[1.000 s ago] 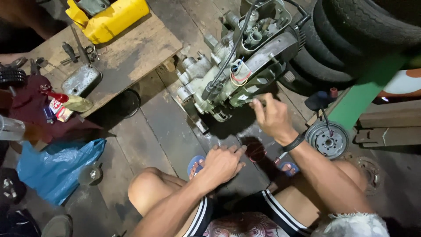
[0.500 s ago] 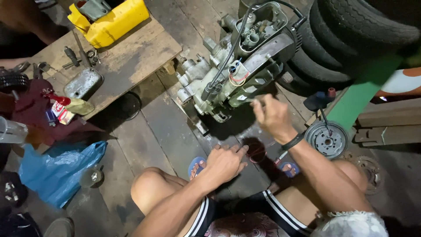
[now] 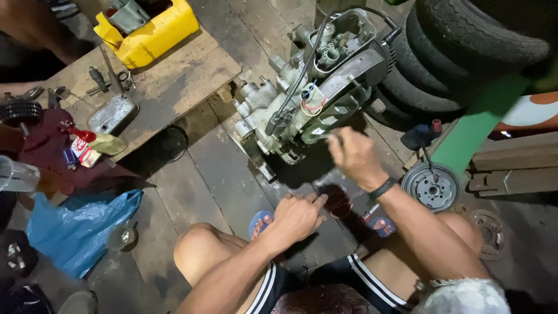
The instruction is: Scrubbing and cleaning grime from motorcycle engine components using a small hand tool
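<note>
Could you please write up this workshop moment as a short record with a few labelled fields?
Setting: dark wooden plank floor, person seated.
Right hand: raised at the lower edge of the grey metal engine block; grip unclear.
Left hand: resting palm down on the floor, empty.
Left of engine: low wooden board bearing a yellow plastic container and small tools.
Right: stacked black tyres, round metal flywheel.

Grey motorcycle engine (image 3: pixel 314 87) on the plank floor

It lies tilted at upper centre of the frame, valve cover off, black cable and red wires across it, its lower right edge touched by a hand.
</note>
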